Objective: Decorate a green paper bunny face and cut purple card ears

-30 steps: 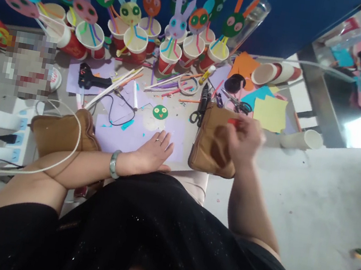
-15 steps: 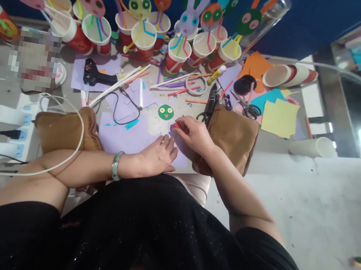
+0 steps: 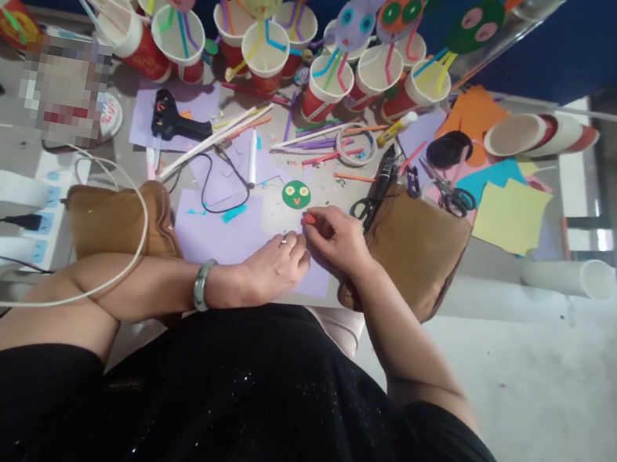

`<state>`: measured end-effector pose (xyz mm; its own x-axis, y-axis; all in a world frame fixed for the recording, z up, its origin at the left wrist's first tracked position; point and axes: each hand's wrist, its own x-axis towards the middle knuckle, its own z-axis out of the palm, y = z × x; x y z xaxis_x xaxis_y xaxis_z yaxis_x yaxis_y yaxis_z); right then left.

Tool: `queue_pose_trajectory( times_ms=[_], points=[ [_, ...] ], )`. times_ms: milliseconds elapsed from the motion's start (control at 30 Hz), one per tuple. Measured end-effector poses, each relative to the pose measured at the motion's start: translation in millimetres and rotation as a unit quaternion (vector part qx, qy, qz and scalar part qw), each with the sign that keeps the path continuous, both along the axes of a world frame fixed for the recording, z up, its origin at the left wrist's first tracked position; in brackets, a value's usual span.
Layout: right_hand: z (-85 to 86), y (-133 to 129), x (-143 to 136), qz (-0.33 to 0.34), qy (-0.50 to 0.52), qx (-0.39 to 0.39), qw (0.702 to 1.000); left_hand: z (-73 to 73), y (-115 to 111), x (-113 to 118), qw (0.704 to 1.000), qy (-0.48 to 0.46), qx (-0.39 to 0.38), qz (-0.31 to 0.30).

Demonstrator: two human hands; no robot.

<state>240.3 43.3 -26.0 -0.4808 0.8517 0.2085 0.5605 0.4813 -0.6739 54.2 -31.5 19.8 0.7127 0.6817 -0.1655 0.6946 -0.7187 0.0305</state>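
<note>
Just in front of my hands lies a green paper oval (image 3: 296, 195) with two pale eyes and a small orange mouth. My right hand (image 3: 338, 238) pinches a small red piece (image 3: 309, 219) between thumb and fingertips, just below and right of the oval. Beside it, my left hand (image 3: 277, 267) rests with curled fingers over purple paper (image 3: 212, 236); what its fingertips hold, if anything, is hidden. The hands are very close together. Paper faces with long ears, such as a lilac one (image 3: 355, 26), stand in paper cups (image 3: 327, 89) along the back.
A black glue gun (image 3: 178, 120), thin sticks and a white pen (image 3: 252, 160) lie left of centre. Brown cushions (image 3: 416, 250) flank the work spot. Scissors (image 3: 456, 199), a black marker (image 3: 383, 172) and yellow paper (image 3: 511, 215) are on the right. A power strip (image 3: 47, 217) with cables is on the left.
The view has shifted, so the table items appear farther right. My left hand's fingers have drawn in and sit nearer my right hand, which still pinches the red piece.
</note>
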Motion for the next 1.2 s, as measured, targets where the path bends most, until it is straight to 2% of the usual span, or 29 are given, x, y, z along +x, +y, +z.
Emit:
queue_pose_trajectory(
  times_ms=[267,467,767,900,967,1033,1133,1200],
  points=[
    [-1.7,0.4,-1.4,-0.017,0.011,-0.004,1.000,-6.3,-1.7,-0.6,1.000,-0.003,0.014,0.000],
    [-1.8,2.7,0.4,0.008,0.029,-0.009,1.000,-10.1,-1.5,-2.4,0.999,-0.031,0.029,0.021],
    [-1.6,4.3,1.7,0.013,0.034,-0.018,0.999,10.7,9.7,-2.9,0.998,-0.001,-0.053,0.017],
    [1.7,2.9,0.0,0.009,0.077,-0.073,0.994,15.1,13.2,-0.6,0.996,0.008,-0.086,0.022],
    [6.0,4.7,2.2,-0.014,0.145,-0.127,0.981,15.6,13.9,0.7,0.995,0.021,-0.097,0.024],
    [14.3,9.9,10.2,-0.077,0.236,-0.162,0.955,16.2,13.8,1.3,0.994,0.041,-0.102,0.025],
    [34.8,22.9,34.4,-0.176,0.353,-0.196,0.898,17.9,13.5,0.9,0.991,0.071,-0.115,0.024],
    [50.5,31.6,52.5,-0.183,0.381,-0.221,0.879,18.9,13.7,0.2,0.988,0.077,-0.130,0.023]
  ],
)
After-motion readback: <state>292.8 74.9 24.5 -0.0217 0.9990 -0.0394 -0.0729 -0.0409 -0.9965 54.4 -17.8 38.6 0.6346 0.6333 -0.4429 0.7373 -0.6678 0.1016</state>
